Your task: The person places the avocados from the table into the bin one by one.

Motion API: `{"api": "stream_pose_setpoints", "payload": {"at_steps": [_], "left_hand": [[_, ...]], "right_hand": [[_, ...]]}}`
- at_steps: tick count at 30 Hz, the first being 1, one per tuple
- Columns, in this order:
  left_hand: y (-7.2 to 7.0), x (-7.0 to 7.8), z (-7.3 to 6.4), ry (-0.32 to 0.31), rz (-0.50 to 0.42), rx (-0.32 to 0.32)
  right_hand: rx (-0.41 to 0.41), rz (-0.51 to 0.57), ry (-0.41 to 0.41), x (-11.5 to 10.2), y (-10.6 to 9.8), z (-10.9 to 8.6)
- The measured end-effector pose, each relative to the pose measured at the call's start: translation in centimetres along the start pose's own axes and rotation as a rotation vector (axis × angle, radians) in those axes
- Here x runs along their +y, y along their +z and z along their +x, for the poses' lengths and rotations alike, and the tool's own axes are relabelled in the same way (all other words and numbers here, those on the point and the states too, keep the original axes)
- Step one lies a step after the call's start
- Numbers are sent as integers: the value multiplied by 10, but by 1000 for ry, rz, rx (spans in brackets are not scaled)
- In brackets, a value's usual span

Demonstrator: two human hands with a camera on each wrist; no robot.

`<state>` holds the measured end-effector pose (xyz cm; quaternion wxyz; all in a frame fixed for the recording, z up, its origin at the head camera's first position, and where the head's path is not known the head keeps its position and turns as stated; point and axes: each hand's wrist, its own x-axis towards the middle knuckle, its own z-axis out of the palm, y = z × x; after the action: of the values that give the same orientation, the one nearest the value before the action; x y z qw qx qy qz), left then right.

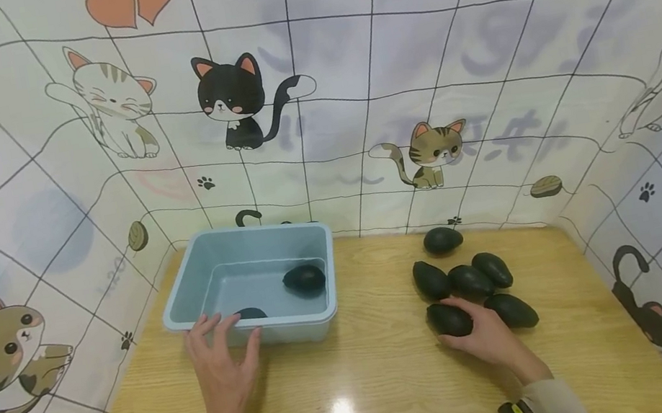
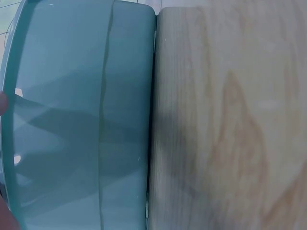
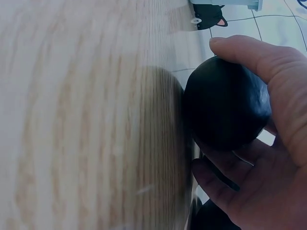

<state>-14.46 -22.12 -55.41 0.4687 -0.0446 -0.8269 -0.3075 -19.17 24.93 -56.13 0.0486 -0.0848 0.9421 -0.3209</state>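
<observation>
My right hand (image 1: pixel 484 334) grips a dark avocado (image 1: pixel 450 319) at the near left of a loose group on the table. In the right wrist view the thumb lies over one side of this avocado (image 3: pixel 225 103) and the fingers curl round the other. My left hand (image 1: pixel 222 363) is at the near rim of a light blue bin (image 1: pixel 192 281), its fingers spread and reaching over the edge. Inside the bin are an avocado (image 1: pixel 305 280) at the right and another (image 1: pixel 251 313), mostly hidden behind the near wall. The left wrist view shows the bin's outer wall (image 2: pixel 72 134).
Several more avocados (image 1: pixel 471 282) lie close together beyond and beside the right hand, with one (image 1: pixel 442 240) apart near the back wall. The wooden table (image 1: pixel 394 386) meets a cat-print wall covering (image 1: pixel 343 124) at its back and sides.
</observation>
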Motion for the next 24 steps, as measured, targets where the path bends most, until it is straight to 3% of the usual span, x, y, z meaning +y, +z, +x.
{"api": "stream_pose_setpoints", "payload": {"at_steps": [24], "left_hand": [[0,0,-1,-3,-10,2]], "right_hand": [[47,15,-19,2,3,-8]]}}
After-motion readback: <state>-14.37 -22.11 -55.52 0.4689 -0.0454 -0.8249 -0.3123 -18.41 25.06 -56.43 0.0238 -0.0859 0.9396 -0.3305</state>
